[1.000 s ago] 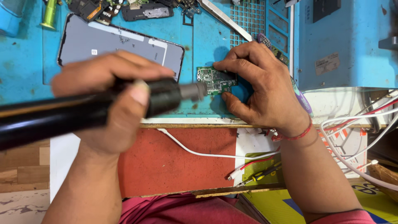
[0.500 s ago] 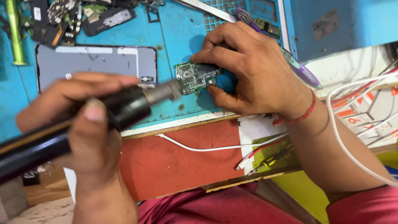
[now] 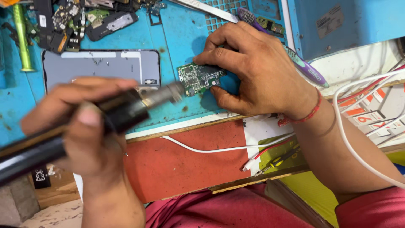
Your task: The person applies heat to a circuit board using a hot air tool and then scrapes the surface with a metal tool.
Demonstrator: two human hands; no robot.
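Heating step – left hand [image 3: 90, 126] gripped hot-air wand [image 3: 126, 110], right hand [image 3: 257, 69] pinned circuit board [image 3: 198, 78] – steady nozzle needed next.

An electronics repair workshop: a blue bench [image 3: 181, 38] carries a bare circuit board [image 3: 198, 78], loose phone parts [image 3: 76, 21], a phone back panel [image 3: 101, 65] and wires [image 3: 363, 88].

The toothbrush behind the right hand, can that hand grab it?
Probably yes. The toothbrush lies uncovered just behind the right hand, but its fingers are pinning the circuit board, so they'd need to let go.
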